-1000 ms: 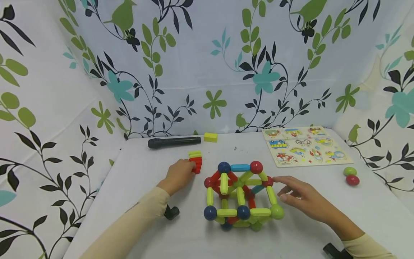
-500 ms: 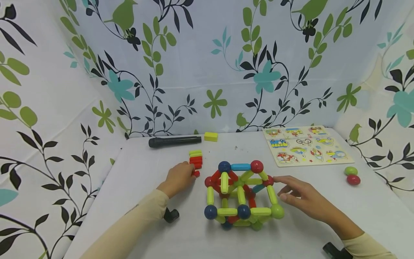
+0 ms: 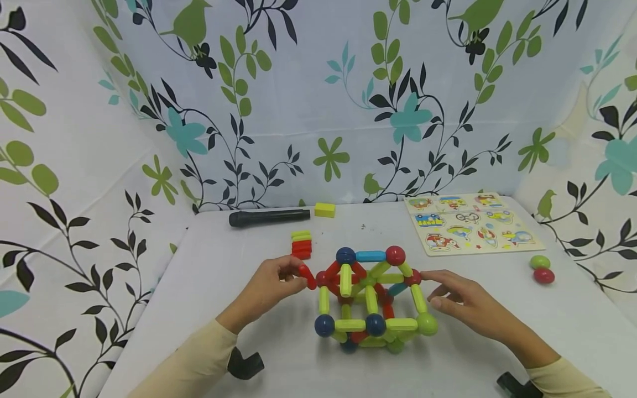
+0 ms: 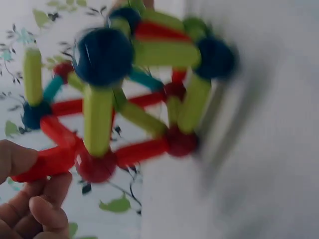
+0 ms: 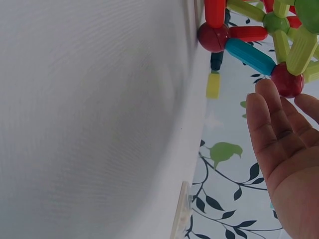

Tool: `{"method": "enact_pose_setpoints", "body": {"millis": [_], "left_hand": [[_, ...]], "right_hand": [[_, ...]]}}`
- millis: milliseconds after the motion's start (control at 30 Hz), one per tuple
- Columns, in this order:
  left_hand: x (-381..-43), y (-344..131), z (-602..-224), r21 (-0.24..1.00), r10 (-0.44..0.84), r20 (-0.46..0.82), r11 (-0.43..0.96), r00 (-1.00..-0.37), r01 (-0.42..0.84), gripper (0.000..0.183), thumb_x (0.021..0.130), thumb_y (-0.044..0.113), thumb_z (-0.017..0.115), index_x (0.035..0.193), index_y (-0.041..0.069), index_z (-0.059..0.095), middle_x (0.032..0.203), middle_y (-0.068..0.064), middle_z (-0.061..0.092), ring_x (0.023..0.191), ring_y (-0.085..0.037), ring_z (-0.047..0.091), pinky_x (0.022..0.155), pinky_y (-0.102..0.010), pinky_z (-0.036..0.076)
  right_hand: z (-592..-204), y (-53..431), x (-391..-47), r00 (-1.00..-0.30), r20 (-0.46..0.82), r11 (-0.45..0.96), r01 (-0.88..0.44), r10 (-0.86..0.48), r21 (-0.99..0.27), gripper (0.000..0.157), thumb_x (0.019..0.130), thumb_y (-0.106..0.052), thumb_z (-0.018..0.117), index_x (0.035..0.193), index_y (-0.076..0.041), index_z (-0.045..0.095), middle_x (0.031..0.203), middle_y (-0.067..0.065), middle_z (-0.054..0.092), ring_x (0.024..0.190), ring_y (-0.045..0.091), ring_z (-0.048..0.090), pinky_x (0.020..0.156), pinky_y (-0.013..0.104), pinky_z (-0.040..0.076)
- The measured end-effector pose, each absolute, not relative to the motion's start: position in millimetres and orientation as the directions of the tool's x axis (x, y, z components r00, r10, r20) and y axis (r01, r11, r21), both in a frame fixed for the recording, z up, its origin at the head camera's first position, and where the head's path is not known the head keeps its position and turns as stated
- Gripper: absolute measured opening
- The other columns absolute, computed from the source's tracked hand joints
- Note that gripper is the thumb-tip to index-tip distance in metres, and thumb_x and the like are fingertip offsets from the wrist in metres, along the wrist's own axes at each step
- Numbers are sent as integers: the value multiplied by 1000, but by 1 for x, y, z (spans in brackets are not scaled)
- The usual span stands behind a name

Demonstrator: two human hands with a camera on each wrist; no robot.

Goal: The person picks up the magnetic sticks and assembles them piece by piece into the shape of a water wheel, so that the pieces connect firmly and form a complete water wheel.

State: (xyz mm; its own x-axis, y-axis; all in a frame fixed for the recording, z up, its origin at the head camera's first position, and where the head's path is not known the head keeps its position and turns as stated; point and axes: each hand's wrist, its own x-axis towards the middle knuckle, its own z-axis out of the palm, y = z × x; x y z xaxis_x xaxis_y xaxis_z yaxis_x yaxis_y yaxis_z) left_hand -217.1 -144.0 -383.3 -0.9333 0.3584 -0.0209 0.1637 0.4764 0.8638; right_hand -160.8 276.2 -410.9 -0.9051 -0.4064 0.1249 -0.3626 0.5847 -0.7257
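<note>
A frame of coloured rods and balls stands on the white table in the head view. My left hand pinches a red rod between thumb and fingers, its far end against or very close to a red ball at the frame's left corner. On the other side, my right hand holds its fingers fairly straight, the fingertips at another red ball of the frame. Beyond the left hand lies a small row of red rods and yellow-green rods.
At the back lie a black microphone-shaped object and a yellow block. A picture puzzle board is at the back right. Near the right edge sit a green and a red egg-shaped piece. Patterned cloth surrounds the table.
My left hand has taken a red rod from the row and brought it toward me and right, to the frame's left corner. The right hand and the frame have stayed put.
</note>
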Motion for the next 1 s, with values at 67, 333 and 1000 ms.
{"method": "enact_pose_setpoints", "body": {"millis": [67, 333, 1000], "left_hand": [[-206, -142, -377, 895, 417, -6, 407, -909, 181, 21, 92, 23, 75, 111, 15, 71, 96, -1, 71, 85, -24, 61, 71, -30, 53], [-178, -121, -371, 932, 536, 37, 287, -843, 223, 23, 91, 19, 75, 112, 14, 69, 96, -2, 70, 82, -20, 59, 68, -25, 52], [-169, -83, -378, 902, 574, 23, 341, -819, 264, 26, 88, 26, 81, 110, 16, 71, 98, 9, 77, 95, -12, 65, 75, -25, 57]], "right_hand": [[-411, 276, -161, -905, 128, 581, -363, -405, -729, 46, 102, -21, 63, 147, -17, 53, 141, 9, 59, 102, 4, 66, 83, 28, 57], [-413, 276, -160, -907, 124, 574, -355, -402, -738, 47, 102, -21, 63, 147, -17, 52, 141, 9, 59, 102, 4, 66, 83, 27, 57], [-416, 276, -159, -901, 139, 559, -369, -411, -742, 49, 101, -18, 63, 148, -17, 52, 142, 10, 59, 100, 5, 67, 82, 28, 57]]}}
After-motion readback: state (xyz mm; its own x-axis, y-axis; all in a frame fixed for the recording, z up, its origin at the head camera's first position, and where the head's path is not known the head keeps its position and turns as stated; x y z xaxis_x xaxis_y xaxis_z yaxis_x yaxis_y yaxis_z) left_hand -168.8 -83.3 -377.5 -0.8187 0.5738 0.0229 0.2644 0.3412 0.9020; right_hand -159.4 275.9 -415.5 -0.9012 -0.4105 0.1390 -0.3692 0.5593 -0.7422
